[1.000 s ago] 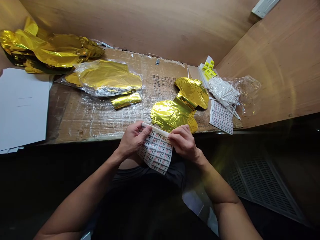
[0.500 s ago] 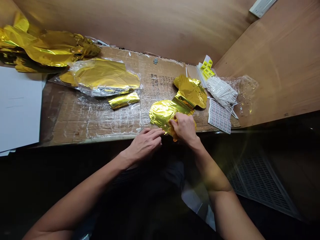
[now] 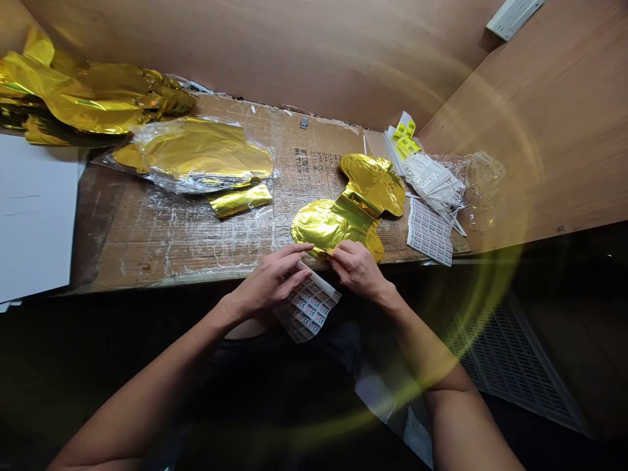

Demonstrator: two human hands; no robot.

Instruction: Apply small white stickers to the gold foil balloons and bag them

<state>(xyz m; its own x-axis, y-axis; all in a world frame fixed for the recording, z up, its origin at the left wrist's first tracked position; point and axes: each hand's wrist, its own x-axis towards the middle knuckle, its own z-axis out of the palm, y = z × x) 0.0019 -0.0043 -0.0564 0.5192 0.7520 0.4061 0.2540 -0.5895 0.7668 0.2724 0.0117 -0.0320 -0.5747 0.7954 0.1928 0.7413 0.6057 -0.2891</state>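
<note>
Head view: sticker sheet (image 3: pixel 310 307), a glossy printed grid, hangs past the bench (image 3: pixel 196 235) edge, held by left hand (image 3: pixel 269 282) fingers laid nearly flat; it may slip. Right hand (image 3: pixel 362 269) fingers curl at the near edge of the gold foil balloon (image 3: pixel 338 222), grip unclear; the crinkly, mirror-like foil could crease.

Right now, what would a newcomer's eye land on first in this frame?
The shiny gold foil balloon, lying flat at the middle of the near edge of the table, stands out first, along with a heap of gold foil at the far left. Just below the balloon, the left hand holds a sticker sheet, while the right hand touches the balloon's near edge.
</note>
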